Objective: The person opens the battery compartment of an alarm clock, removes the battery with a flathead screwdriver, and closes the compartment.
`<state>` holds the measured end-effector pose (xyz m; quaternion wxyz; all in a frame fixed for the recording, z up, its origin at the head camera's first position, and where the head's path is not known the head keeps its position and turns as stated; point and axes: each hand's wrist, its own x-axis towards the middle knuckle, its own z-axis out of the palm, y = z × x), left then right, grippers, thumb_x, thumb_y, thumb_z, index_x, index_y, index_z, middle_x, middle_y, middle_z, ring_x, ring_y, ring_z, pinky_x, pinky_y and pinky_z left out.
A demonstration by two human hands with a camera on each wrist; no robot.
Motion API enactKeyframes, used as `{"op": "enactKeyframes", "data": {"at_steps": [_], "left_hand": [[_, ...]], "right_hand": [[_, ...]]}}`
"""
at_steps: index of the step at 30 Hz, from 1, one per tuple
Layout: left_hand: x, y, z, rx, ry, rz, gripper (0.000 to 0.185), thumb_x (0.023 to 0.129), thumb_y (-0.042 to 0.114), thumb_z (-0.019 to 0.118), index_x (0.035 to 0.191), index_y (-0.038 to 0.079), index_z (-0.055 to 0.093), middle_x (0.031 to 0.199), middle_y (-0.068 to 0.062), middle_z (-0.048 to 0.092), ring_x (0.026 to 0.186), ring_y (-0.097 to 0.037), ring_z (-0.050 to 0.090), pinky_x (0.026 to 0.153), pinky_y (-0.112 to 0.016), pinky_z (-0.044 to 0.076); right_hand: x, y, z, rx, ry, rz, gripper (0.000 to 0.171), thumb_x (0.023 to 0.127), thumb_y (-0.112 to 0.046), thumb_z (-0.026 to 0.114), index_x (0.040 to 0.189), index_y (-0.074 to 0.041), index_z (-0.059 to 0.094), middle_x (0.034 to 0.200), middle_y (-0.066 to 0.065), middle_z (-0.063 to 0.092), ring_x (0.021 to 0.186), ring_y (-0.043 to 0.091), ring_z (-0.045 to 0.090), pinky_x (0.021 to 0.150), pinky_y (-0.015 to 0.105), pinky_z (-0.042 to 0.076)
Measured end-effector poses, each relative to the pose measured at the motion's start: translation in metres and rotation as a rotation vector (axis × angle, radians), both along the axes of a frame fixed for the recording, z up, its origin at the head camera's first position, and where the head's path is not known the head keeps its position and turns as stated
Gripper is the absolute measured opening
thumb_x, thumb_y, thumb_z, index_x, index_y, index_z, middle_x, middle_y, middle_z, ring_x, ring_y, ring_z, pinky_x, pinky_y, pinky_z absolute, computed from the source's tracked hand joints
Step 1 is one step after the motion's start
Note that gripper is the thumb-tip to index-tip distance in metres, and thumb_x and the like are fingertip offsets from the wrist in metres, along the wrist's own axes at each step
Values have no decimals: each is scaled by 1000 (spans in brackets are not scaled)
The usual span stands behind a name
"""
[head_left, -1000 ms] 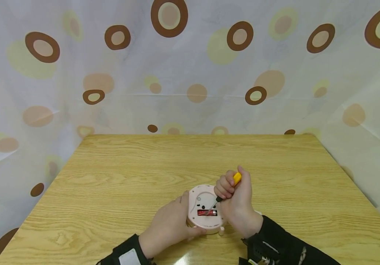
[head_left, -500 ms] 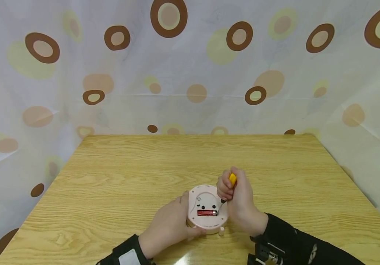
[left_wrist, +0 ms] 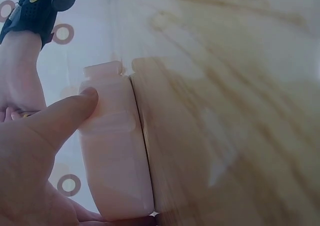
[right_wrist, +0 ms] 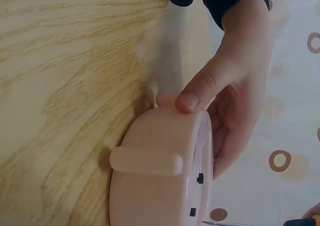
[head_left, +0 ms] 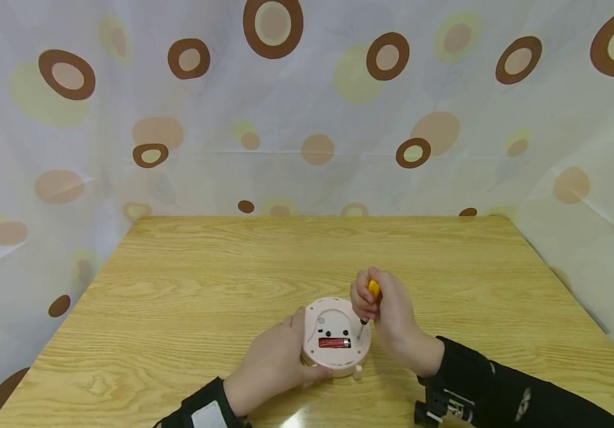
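A round pale pink clock-like device point(head_left: 339, 358) lies with its back up on the table, its battery slot uncovered. One red battery point(head_left: 332, 343) sits in that slot. My left hand point(head_left: 274, 356) grips the device by its left side; in the left wrist view the thumb presses on the pink side wall point(left_wrist: 115, 161). In my right hand point(head_left: 394, 318), the fingers are wrapped around the yellow and black handle of a screwdriver point(head_left: 374, 289). Its thin metal shaft points down at the back, just right of the battery; whether the tip touches is unclear.
Light wood-grain tabletop point(head_left: 221, 267) stretches beyond and to both sides of the hands. A patterned curtain point(head_left: 307, 107) hangs behind the table and along its sides. Small rounded feet point(head_left: 358, 372) stick out from the device's near edge.
The screwdriver tip has moved right, from over the battery to beside its right end, and the right hand and forearm shifted right with it. The left hand and the device stay put.
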<state>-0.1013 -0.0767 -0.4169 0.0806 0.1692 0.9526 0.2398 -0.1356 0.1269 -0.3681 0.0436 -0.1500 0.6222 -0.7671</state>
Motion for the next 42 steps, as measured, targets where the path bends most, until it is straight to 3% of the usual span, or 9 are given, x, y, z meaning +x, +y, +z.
{"op": "enactKeyframes", "data": {"at_steps": [11,25,34,42], "left_hand": [[-1,0,-1,-9,28,-4,114,75,60,91,154,-6,43,130,-20,71,112,-32,73,87,-44,62],[-3,0,-1,-27,25,-10,118,75,62,90,157,-7,40,137,-23,68,120,-35,71,94,-47,61],[-3,0,-2,-26,28,-9,117,74,62,90,156,-5,42,134,-20,70,116,-33,72,92,-46,61],[-2,0,-2,-26,31,-6,115,73,63,91,154,-3,44,129,-19,72,112,-32,73,88,-44,61]], "right_hand": [[-3,13,10,35,77,-26,45,111,-15,18,68,-5,27,59,6,23,51,30,17,50,44,15],[-13,45,19,52,94,-165,47,111,-14,20,65,-7,28,57,7,23,47,27,19,46,41,16],[-26,74,17,67,-28,-261,51,113,-19,22,64,-15,35,54,-4,31,48,23,22,55,45,14],[-35,102,4,158,-131,-317,51,113,-23,25,64,-17,37,54,-9,35,45,11,32,57,45,15]]}}
